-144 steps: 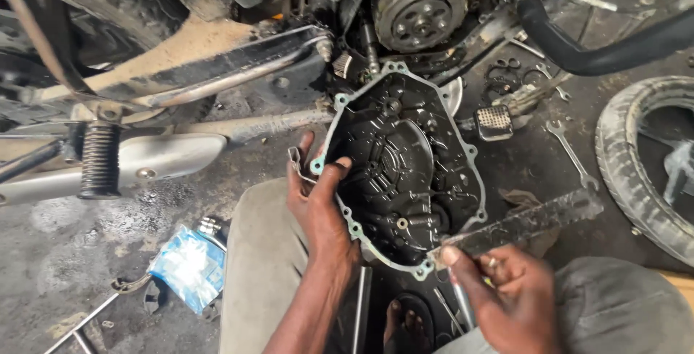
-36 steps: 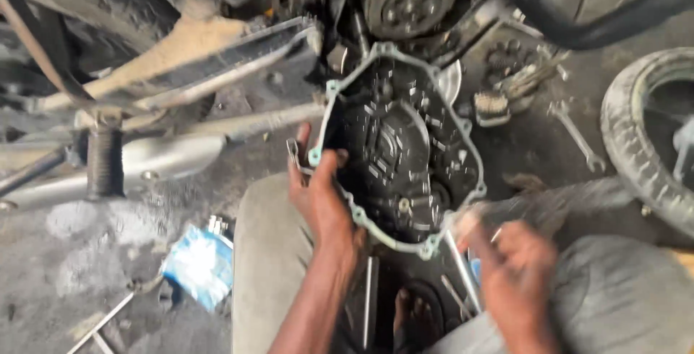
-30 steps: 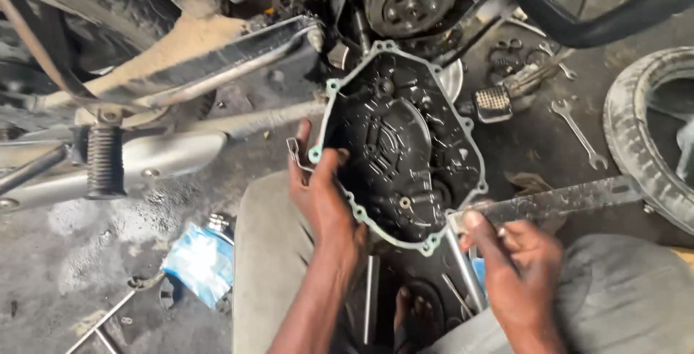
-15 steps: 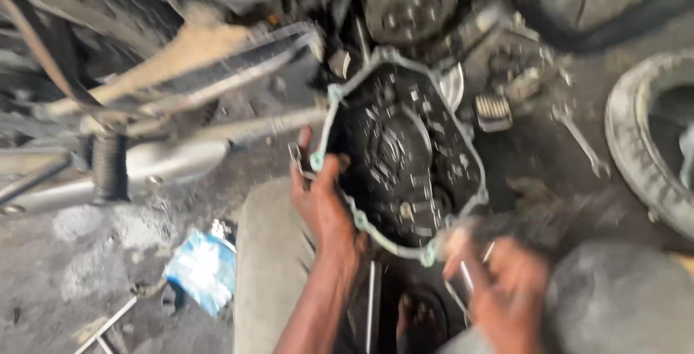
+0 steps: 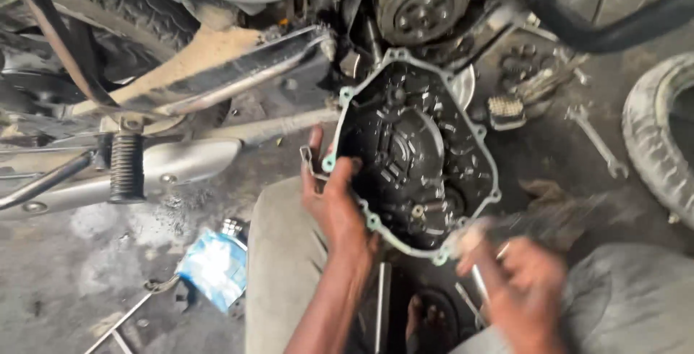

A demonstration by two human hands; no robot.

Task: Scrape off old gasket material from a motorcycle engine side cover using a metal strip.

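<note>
The left hand (image 5: 334, 202) is reaching up from the lap, its fingers (image 5: 315, 153) wrapping over the left rim of the engine cover (image 5: 416, 159) and its thumb pressing on the inner face. The dark cover, edged by a pale gasket, is standing tilted between the person's knees, hollow side facing up, just below the motorcycle's clutch (image 5: 421, 3). The right hand (image 5: 517, 289) is blurring at the cover's lower right corner; its fingers are curling around a thin grey tool (image 5: 549, 213), though the blur leaves the grip uncertain. A blue packet (image 5: 214, 266) is lying on the floor (image 5: 79, 267).
</note>
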